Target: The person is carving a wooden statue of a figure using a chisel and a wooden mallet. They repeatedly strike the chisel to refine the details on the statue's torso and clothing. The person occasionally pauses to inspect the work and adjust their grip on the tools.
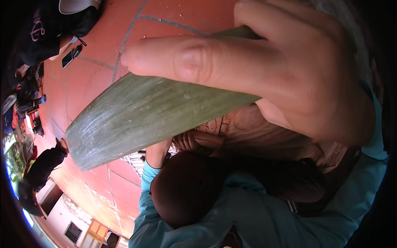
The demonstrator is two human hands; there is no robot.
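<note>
Close to the camera, my right hand is closed around a flat, broad grey-green piece shaped like a blade. Its faintly streaked, scuffed wide end points to the left, and one finger lies stretched along it. My left hand is lower down, partly hidden by this piece. Its fingers are curled beside a brown carved wooden block, and I cannot make out what is in them. Curved grooves and small raised shapes show on the block, with bits of shavings. Turquoise sleeves cover both my arms.
My dark-clad knee rises just below the block. Red floor tiles spread to the left. A phone lies near a person in black clothes at upper left. A black object and a pale wall stand farther off.
</note>
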